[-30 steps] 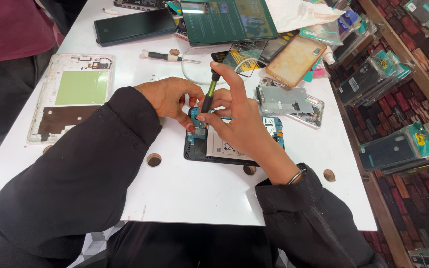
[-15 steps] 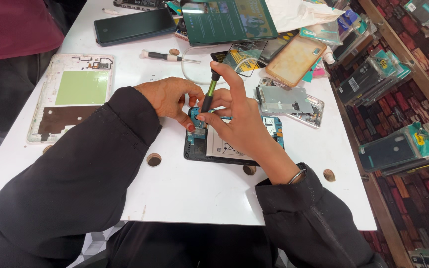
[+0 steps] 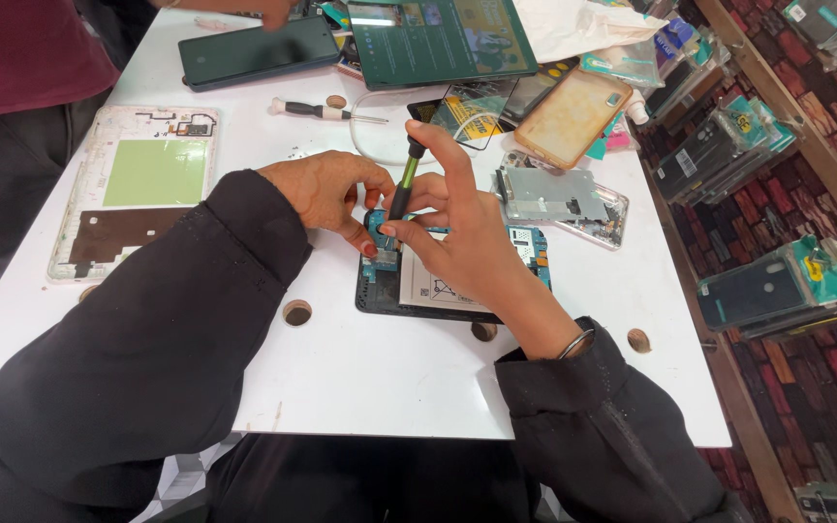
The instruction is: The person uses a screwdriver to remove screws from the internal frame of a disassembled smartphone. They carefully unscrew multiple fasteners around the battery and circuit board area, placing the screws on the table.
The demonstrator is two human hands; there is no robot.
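An opened tablet [image 3: 457, 291] is seen lying flat near the middle of the white table [image 3: 389, 387], its back removed so that a pale battery and blue circuit boards are exposed. A screwdriver [image 3: 403, 184] with a green and black shaft is held nearly upright over the tablet's left end, tip down on the blue board there. It is gripped by the right hand [image 3: 462, 237]: the shaft is pinched between thumb and middle fingers, while the index finger is arched over the handle's top cap. The left hand [image 3: 326, 194] is curled just left of the screwdriver, its fingertips pressed on the tablet's left edge; no separate object can be made out in its grasp. The two hands are almost touching.

A detached white back cover [image 3: 138, 189] with a green panel and a brown panel is noted at the left side of the table, well apart from the tablet. A second screwdriver [image 3: 322, 110] with a black handle is lying farther away, beside a loop of white cable [image 3: 375, 145]. A metal frame piece [image 3: 559, 199] on a clear case is placed right of the hands. At the far edge, a dark phone [image 3: 259, 50], a lit tablet screen [image 3: 443, 39] and a tan phone case [image 3: 573, 116] are recorded. Another person's maroon sleeve [image 3: 21, 53] is visible far left.
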